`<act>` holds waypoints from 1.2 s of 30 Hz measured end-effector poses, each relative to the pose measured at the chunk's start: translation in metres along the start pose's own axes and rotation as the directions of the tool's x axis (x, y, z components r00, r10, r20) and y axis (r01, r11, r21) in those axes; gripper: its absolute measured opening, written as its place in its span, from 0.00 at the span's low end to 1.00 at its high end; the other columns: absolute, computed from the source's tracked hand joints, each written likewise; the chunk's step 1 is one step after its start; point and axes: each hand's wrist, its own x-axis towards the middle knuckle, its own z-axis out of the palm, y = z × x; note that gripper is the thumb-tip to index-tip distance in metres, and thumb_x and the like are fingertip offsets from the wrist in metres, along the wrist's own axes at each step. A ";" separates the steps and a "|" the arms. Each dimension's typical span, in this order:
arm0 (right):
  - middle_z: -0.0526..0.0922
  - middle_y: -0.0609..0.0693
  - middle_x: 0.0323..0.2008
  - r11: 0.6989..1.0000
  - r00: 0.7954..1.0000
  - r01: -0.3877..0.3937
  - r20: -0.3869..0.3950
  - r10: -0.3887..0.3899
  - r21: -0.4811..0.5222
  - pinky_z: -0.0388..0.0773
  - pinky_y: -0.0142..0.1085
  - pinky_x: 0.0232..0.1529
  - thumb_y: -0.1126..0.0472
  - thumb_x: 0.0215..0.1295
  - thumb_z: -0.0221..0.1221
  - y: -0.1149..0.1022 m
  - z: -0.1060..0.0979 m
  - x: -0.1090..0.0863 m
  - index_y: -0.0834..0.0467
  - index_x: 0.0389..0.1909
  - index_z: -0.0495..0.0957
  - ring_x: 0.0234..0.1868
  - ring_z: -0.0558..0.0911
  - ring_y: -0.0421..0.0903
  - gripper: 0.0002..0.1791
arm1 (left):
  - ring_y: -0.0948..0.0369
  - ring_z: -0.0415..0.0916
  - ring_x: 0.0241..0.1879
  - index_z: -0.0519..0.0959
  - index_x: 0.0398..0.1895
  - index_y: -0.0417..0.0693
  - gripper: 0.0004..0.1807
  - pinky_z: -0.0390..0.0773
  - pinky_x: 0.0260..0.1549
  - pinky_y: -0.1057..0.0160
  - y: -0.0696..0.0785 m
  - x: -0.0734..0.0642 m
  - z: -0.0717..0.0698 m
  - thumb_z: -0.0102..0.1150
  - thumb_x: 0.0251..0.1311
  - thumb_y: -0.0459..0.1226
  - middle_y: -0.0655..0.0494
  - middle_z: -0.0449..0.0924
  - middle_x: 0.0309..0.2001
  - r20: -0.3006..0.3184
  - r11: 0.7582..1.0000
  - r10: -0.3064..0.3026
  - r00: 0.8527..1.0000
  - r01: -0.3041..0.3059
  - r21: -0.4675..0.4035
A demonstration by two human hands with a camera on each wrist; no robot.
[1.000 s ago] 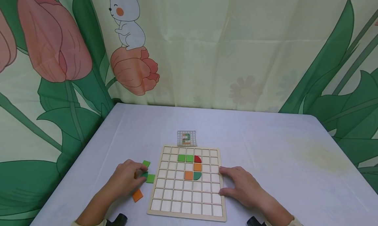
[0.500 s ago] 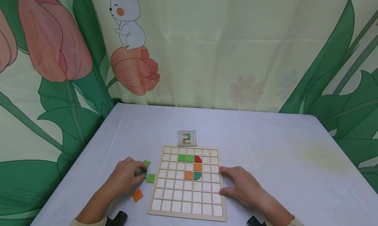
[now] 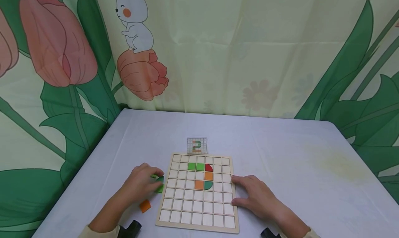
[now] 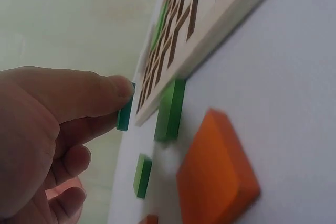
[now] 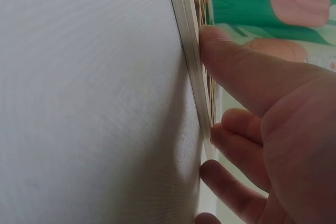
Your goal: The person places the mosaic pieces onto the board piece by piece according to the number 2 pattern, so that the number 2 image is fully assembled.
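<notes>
My left hand (image 3: 141,183) pinches a teal tile (image 4: 124,116) between thumb and finger, raised just off the left edge of a wooden grid board (image 3: 197,227). With thumb and fingertips, my right hand (image 3: 257,196) touches the board's right edge; its fingers are fairly straight. Set in the grid are two light green squares (image 3: 196,166), a red rounded tile (image 3: 208,167), two orange squares (image 3: 208,176) and a teal rounded tile (image 3: 208,185). Below the held tile, a green tile (image 4: 170,111) lies against the board's side, partly hidden in the head view.
An orange tile (image 3: 145,206) lies near my left wrist, and another green tile (image 4: 142,177) sits farther off. Behind the board lies a small gridded card (image 3: 197,146) with a coloured 2-shaped pattern. A printed curtain (image 3: 218,58) hangs beyond the white table (image 3: 280,144).
My left hand has lifted the teal tile and moved right with it, toward the board's left edge. My right hand has stayed at the board's right edge.
</notes>
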 end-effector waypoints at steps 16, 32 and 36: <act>0.79 0.44 0.60 1.000 1.000 -0.007 0.002 0.007 0.000 0.71 0.50 0.58 0.44 0.54 0.72 0.001 0.000 0.001 0.54 0.61 0.78 0.59 0.75 0.49 0.35 | 0.64 0.67 0.34 0.86 0.33 0.53 0.06 0.70 0.43 0.55 0.035 0.017 0.022 0.74 0.52 0.37 0.69 0.81 0.31 -0.024 0.988 0.151 0.988 -0.151 -0.009; 0.78 0.44 0.60 1.000 1.000 -0.013 0.006 0.013 0.004 0.71 0.50 0.58 0.44 0.54 0.72 0.001 0.002 0.000 0.54 0.62 0.78 0.60 0.75 0.49 0.35 | 0.65 0.67 0.34 0.88 0.35 0.52 0.07 0.70 0.40 0.57 0.053 0.022 0.036 0.74 0.53 0.39 0.67 0.82 0.32 -0.021 0.984 0.178 0.984 -0.178 -0.011; 0.78 0.44 0.60 1.000 1.000 -0.015 0.003 0.015 0.001 0.71 0.50 0.58 0.44 0.54 0.72 0.001 0.001 0.000 0.54 0.62 0.78 0.60 0.75 0.49 0.35 | 0.65 0.67 0.34 0.88 0.36 0.52 0.07 0.70 0.37 0.60 0.053 0.024 0.039 0.75 0.53 0.39 0.67 0.81 0.32 -0.018 0.984 0.174 0.985 -0.175 -0.037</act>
